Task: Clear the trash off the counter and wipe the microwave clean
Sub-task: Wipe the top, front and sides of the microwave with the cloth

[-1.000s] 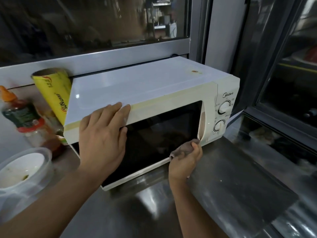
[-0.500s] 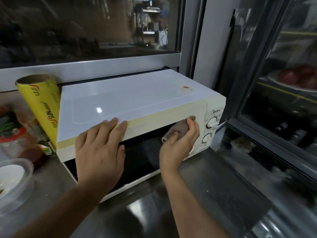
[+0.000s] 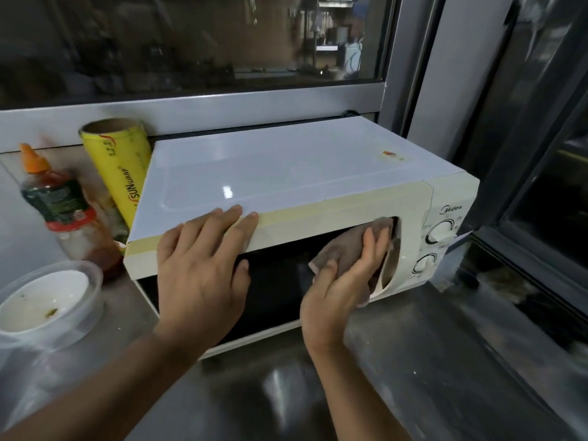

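— Where is the microwave?
— At the bench's back edge. My flat left hand steadies it. My right grip holds the cloth; I should rub the door slowly.

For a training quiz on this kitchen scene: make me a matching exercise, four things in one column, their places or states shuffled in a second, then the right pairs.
Things:
1. left hand
2. cloth
3. yellow wrap roll
4. plastic bowl

Places or states:
A. leans beside the microwave's left side
B. on the counter, far left, bearing food residue
C. rests flat on the microwave's top front edge
D. pressed to the door under the right hand

Pairs: 1-C, 2-D, 3-A, 4-B
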The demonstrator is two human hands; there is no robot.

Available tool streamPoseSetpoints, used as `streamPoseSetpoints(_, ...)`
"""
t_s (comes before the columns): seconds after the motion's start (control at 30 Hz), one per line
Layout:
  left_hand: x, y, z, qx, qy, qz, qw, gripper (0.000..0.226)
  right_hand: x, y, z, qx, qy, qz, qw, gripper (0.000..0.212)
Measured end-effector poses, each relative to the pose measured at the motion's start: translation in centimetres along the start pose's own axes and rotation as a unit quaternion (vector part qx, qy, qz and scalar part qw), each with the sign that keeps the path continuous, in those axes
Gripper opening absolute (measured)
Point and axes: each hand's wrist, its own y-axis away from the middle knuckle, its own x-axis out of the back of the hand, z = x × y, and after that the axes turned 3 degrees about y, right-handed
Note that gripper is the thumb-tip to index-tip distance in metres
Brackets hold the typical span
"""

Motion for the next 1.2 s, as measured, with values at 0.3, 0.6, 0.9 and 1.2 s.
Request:
streamPoseSetpoints(0.3,0.5,0.0,-0.1,0.009,0.024,-0.03,0.999,0.053,3.3,-4.2,1.5,0.091,0.062,-0.007,0.994,0.063)
streamPoseSetpoints(0.6,3.4,0.0,-1.0,0.013,0.226,-0.071,0.972,0.071,0.8,-5.5,-0.4,0.053,0.121,0.027,0.991,0.067)
streamPoseSetpoints(0.9,6.6,2.9,-8.8,0.06,0.181,-0.105,0.976,0.059,-3.2,6.3,-5.5,0.18,0.096,-0.12,0.972,0.049)
streamPoseSetpoints(1.2,6.0,3.2,-11.0,0.05,0.273,-0.111,0.954,0.072,-1.3,-0.7,-3.1,0.136,0.135,-0.046,0.98,0.054)
